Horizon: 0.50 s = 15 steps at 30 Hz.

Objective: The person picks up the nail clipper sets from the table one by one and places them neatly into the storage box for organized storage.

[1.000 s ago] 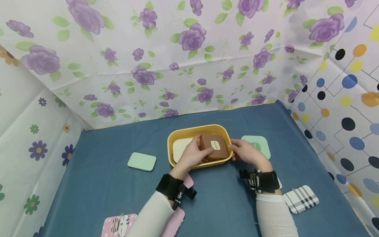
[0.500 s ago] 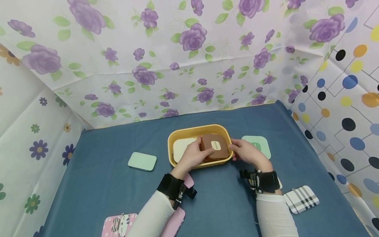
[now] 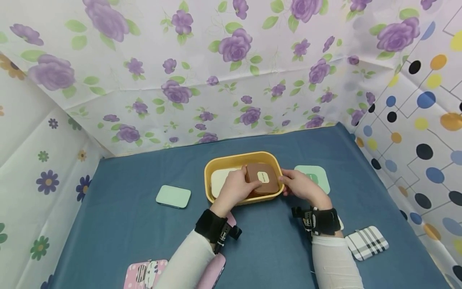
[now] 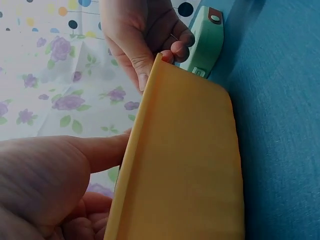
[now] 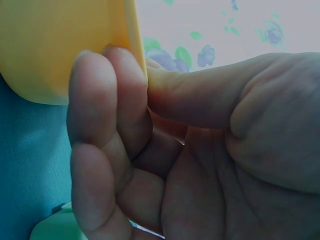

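A yellow oblong basket sits on the blue cloth. Inside it, at the right, lies a brown square case with a cream label; a cream case fills the left part. My left hand reaches over the front rim and holds the brown case at its left side, fingers behind and thumb towards the front. From the left wrist view, the basket wall hides that grip. My right hand pinches the basket's right rim between thumb and fingers, as the right wrist view shows up close.
A green case lies just right of the basket, a mint tin to the left. Nearer are a pink dotted case, a pink case partly under my left arm, and a plaid case. Patterned sheets wall the sides.
My left hand and wrist have shifted slightly to the right and away from me. The brown case appears to sit a little flatter. My right hand stays on the rim.
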Available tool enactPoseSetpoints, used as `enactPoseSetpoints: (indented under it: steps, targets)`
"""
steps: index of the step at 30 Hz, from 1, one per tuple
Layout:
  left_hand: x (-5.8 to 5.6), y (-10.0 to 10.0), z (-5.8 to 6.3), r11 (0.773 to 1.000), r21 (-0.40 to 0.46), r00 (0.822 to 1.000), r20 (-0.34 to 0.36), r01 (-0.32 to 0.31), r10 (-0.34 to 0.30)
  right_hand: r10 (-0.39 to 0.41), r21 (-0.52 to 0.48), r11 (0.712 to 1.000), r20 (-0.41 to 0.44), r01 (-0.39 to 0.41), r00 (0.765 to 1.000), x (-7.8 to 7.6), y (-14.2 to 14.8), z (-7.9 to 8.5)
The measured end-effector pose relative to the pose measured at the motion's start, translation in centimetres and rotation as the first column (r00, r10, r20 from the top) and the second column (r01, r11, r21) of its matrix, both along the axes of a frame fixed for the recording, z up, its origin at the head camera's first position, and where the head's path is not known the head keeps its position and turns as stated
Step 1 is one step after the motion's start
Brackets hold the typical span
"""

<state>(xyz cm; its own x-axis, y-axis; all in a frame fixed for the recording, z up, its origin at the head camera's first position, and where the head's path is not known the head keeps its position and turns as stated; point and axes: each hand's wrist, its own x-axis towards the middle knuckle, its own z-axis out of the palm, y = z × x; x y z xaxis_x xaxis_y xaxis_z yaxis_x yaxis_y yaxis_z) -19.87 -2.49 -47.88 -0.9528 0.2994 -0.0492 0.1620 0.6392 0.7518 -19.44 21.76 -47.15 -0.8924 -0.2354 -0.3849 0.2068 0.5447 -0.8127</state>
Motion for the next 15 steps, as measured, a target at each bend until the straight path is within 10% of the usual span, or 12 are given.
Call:
enactPoseSetpoints:
  steps: [15]
  targets:
    - [0.07,0.58,0.1,0.997,-0.06,0.998,-0.005,-0.056,0.056,-0.001,0.01,1.0,-0.006,0.001,1.0,-0.1,0.09,-0.03]
